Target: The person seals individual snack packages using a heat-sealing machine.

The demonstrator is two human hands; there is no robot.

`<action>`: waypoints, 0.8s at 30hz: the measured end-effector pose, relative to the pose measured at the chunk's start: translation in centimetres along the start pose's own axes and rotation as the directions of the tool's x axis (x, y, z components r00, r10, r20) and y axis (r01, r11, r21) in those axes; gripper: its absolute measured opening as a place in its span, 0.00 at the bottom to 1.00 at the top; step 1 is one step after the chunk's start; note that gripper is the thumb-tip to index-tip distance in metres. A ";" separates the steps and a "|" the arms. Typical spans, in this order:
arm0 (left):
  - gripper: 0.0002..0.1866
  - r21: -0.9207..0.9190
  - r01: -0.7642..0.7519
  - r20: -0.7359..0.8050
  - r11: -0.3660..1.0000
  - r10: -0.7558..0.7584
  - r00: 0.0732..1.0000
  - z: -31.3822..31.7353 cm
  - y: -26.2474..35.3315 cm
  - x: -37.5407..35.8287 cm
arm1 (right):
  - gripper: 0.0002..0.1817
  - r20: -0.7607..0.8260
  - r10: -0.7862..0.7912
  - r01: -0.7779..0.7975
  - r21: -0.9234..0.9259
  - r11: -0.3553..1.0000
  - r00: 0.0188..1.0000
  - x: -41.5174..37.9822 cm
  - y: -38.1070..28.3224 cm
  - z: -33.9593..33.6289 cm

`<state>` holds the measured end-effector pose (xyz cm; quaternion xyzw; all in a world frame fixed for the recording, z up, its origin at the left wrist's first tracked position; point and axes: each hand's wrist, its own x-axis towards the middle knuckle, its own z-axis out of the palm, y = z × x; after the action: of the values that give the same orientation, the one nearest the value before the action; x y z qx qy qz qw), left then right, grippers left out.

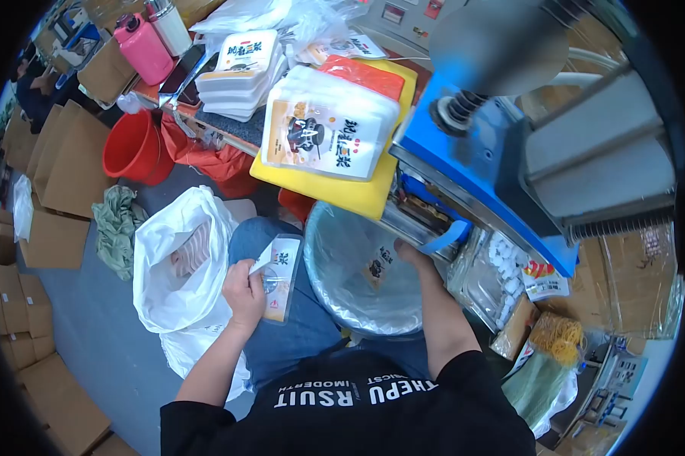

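My left hand grips a printed pouch over my left thigh, its fingers closed on the pouch's edge. To its left stands an open white sack with pale striped packets inside. My right hand reaches to the right rim of a lined bin, beside the blue machine; its fingers are largely hidden. A printed piece shows inside the bin. Ahead, more printed pouches lie stacked on a yellow sheet.
Red bucket, green crumpled bag and cardboard boxes stand left. A pink bottle and another pouch stack are at the back. Right are a tray and rubber bands.
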<state>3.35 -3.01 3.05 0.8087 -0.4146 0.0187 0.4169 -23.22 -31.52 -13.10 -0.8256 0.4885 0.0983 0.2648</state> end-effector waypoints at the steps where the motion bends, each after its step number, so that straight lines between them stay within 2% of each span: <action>1: 0.05 0.004 0.007 -0.002 1.000 -0.007 1.000 -0.3 -0.2 -0.1 | 0.12 -0.028 -0.004 0.002 -0.100 0.995 1.000 0.3 -0.9 0.0; 2: 0.06 -0.009 0.005 0.018 1.000 -0.005 1.000 -0.5 -0.3 -0.2 | 0.12 -0.024 -0.011 0.008 -0.104 0.995 1.000 1.3 -1.1 0.9; 3: 0.07 -0.022 0.008 0.038 1.000 -0.007 0.999 -0.7 -0.6 -0.2 | 0.12 0.232 -0.042 0.038 0.022 0.999 0.972 1.9 -1.5 2.0; 4: 0.07 -0.017 0.025 0.033 1.000 -0.024 0.999 -0.9 -0.6 0.1 | 0.12 0.472 -0.100 0.032 0.148 0.988 0.876 2.4 -1.8 3.2; 5: 0.07 -0.024 -0.022 0.032 0.999 0.023 0.999 -1.1 -0.5 0.4 | 0.12 0.488 -0.103 0.043 0.134 0.990 0.867 2.2 -2.6 3.8; 6: 0.07 -0.026 -0.058 0.036 0.998 0.059 0.998 -1.5 -0.3 0.2 | 0.12 0.440 -0.164 0.145 0.078 0.986 0.883 1.1 -3.3 4.8; 7: 0.07 -0.016 -0.018 0.029 1.000 0.019 0.999 -1.7 -0.1 0.2 | 0.12 0.397 -0.236 0.250 0.016 0.968 0.887 0.8 -3.6 5.3; 8: 0.08 -0.036 -0.027 0.030 0.999 0.029 0.999 -1.9 0.0 0.5 | 0.12 0.430 -0.236 0.258 0.008 0.966 0.871 0.9 -3.3 6.0; 10: 0.08 -0.051 -0.045 0.023 0.998 0.047 0.999 -2.0 -0.1 0.7 | 0.12 0.542 -0.013 0.245 -0.357 0.901 0.840 1.5 -2.2 7.1; 11: 0.08 -0.052 -0.029 0.023 0.998 0.030 0.999 -2.0 -0.2 0.7 | 0.12 0.553 -0.008 0.251 -0.364 0.897 0.833 1.8 -1.4 7.5; 13: 0.09 -0.067 -0.062 0.009 0.996 0.063 0.998 -1.9 -0.4 0.9 | 0.13 0.426 0.174 0.065 -0.491 0.869 0.888 2.0 0.5 8.1; 14: 0.09 -0.076 -0.074 0.001 0.994 0.074 0.997 -1.7 -0.4 1.0 | 0.13 0.431 0.178 0.069 -0.499 0.864 0.885 2.3 2.1 9.0; 16: 0.10 -0.090 -0.076 0.014 0.993 0.077 0.997 -1.8 -0.2 1.4 | 0.11 0.418 0.077 0.139 -0.461 0.876 0.905 2.7 4.2 10.8; 17: 0.10 -0.104 -0.091 0.024 0.990 0.093 0.995 -1.7 -0.2 1.4 | 0.11 0.426 0.078 0.144 -0.464 0.874 0.902 2.5 3.3 10.2; 19: 0.10 -0.103 -0.076 0.039 0.992 0.081 0.996 -1.6 -0.2 1.2 | 0.11 0.555 0.097 0.020 -0.200 0.980 0.826 2.4 1.0 9.2; 20: 0.11 -0.099 -0.072 0.052 0.992 0.077 0.996 -1.8 -0.2 1.2 | 0.11 0.563 0.084 0.033 -0.195 0.980 0.822 2.4 1.3 10.1; 22: 0.12 -0.089 -0.082 0.035 0.993 0.085 0.996 -1.5 -0.2 1.0 | 0.13 0.527 0.042 0.213 -0.412 0.886 0.849 2.5 3.0 14.0; 23: 0.13 -0.053 -0.080 0.033 0.995 0.082 0.996 -1.6 -0.1 0.9 | 0.15 0.309 -0.188 0.309 -0.411 0.858 0.932 1.6 6.7 17.8; 24: 0.14 -0.061 -0.079 0.035 0.995 0.081 0.996 -1.5 -0.3 0.5 | 0.18 0.335 -0.134 0.293 -0.490 0.821 0.933 1.7 6.3 18.9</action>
<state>4.36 -2.24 4.01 0.7788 -0.4548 0.0078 0.4321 -25.96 -25.16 -31.87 -0.8932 0.3019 0.3171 0.1024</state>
